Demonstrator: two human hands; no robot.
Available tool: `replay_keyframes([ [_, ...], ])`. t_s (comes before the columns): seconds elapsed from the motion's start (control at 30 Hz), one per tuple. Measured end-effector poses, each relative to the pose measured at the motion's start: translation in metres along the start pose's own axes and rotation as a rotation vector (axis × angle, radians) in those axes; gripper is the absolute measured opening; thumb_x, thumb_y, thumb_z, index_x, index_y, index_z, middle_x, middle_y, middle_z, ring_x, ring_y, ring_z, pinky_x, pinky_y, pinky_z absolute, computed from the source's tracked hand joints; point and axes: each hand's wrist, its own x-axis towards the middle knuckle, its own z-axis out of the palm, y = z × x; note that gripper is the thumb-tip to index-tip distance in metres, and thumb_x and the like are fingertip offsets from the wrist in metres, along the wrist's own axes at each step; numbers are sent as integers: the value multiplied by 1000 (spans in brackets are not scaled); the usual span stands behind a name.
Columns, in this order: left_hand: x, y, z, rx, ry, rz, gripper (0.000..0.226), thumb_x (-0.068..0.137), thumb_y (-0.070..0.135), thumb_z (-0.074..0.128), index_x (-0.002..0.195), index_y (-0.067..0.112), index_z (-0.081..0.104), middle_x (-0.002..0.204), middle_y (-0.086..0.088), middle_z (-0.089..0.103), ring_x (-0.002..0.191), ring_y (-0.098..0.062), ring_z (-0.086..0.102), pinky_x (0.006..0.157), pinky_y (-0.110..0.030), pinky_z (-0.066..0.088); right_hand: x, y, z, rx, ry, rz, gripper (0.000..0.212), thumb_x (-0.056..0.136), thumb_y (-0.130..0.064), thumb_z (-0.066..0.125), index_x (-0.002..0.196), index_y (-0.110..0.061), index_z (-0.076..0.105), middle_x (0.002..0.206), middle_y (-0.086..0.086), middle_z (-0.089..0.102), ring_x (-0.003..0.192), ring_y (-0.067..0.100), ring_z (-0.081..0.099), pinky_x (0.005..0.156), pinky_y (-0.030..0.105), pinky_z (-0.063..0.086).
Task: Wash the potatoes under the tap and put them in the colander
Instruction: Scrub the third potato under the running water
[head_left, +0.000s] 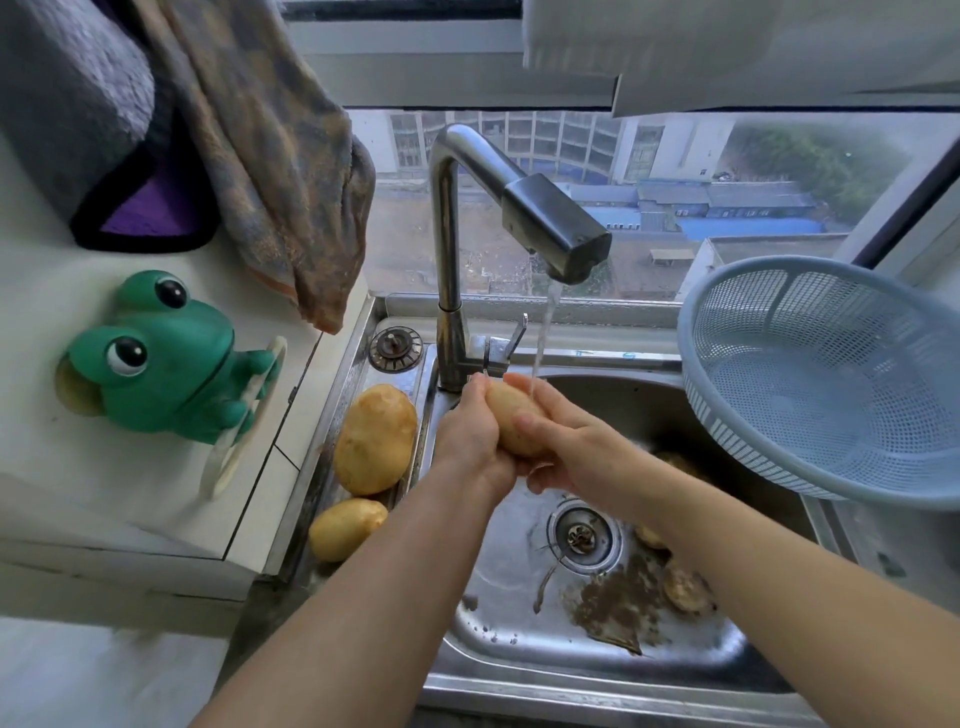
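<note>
While water (543, 332) runs down from the tap (556, 228), both hands are together around one potato (511, 423) in the middle, above the sink (509, 634). The left hand (467, 436) cups it from 9 o'clock. The right hand (566, 449) wraps it from 3 o'clock. The blue colander (831, 384) sits tilted at 3 o'clock, on the sink's edge. A big potato (375, 439) and a small potato (347, 529) lie at 8 o'clock on the sink's rim. A muddy potato (685, 590) lies in the sink at 5 o'clock. A green frog toy (161, 358) is at 9 o'clock.
</note>
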Motion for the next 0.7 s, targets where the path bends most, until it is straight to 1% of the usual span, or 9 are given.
replay_keyframes([
  [0.07, -1, 5, 0, -19, 16, -85, 42, 99, 45, 45, 123, 10, 52, 99, -23, 61, 83, -37, 61, 68, -49, 51, -2, -3, -4, 13, -71, 39, 43, 100, -9, 44, 135, -32, 33, 107, 10, 49, 75, 19, 51, 58, 24, 51],
  [0.1, -1, 5, 0, -24, 24, -110, 47, 99, 46, 46, 128, 10, 50, 101, -24, 61, 84, -38, 61, 67, -49, 50, -3, -4, -4, -19, -73, 40, 47, 100, -8, 45, 138, -31, 31, 108, 11, 48, 77, 20, 52, 59, 25, 53],
  [0.17, -3, 2, 3, -13, 47, -100, 48, 99, 46, 45, 126, 6, 49, 98, -23, 60, 81, -37, 59, 61, -46, 48, -2, -1, 0, -192, -6, -3, 49, 100, -9, 46, 142, -27, 28, 105, 8, 50, 74, 17, 54, 59, 26, 53],
  [0.23, -6, 0, 5, -9, 91, 1, 39, 101, 43, 42, 113, 7, 50, 93, -19, 58, 76, -32, 59, 57, -39, 48, 2, 3, 7, -325, 113, -87, 45, 100, -14, 48, 141, -21, 33, 99, 2, 53, 70, 8, 53, 58, 19, 48],
  [0.33, -6, -8, 9, 2, 71, 155, 40, 103, 41, 38, 117, 6, 54, 92, -14, 61, 77, -24, 61, 56, -31, 49, 8, 4, 11, -236, 261, -164, 40, 98, -19, 52, 137, -16, 43, 108, 0, 58, 84, 2, 56, 70, 15, 44],
  [0.4, -5, -9, 11, 13, 67, 192, 43, 103, 41, 38, 121, 5, 55, 94, -14, 63, 78, -23, 63, 54, -29, 48, 10, 1, 12, -135, 310, -154, 36, 99, -20, 51, 134, -14, 48, 106, 2, 61, 82, 6, 58, 65, 15, 46],
  [0.47, -3, -7, 11, 46, 64, 199, 44, 103, 41, 37, 121, 5, 54, 99, -19, 63, 85, -30, 65, 56, -31, 50, 8, -2, 11, -68, 272, -106, 35, 100, -17, 48, 135, -15, 48, 103, 5, 59, 74, 11, 55, 54, 17, 43],
  [0.6, -4, 6, 9, 58, 53, 160, 34, 103, 41, 38, 111, 10, 50, 102, -21, 60, 93, -36, 63, 70, -46, 56, 3, -9, 4, -99, 84, -67, 43, 101, -11, 41, 142, -24, 34, 103, 6, 51, 74, 16, 50, 54, 23, 43],
  [0.7, -3, 2, 12, 98, 54, 255, 40, 102, 43, 38, 121, 10, 51, 108, -20, 61, 94, -32, 64, 68, -40, 56, 7, -10, 5, -223, 192, -152, 43, 100, -18, 47, 142, -19, 38, 97, -1, 56, 72, 9, 52, 53, 17, 43],
])
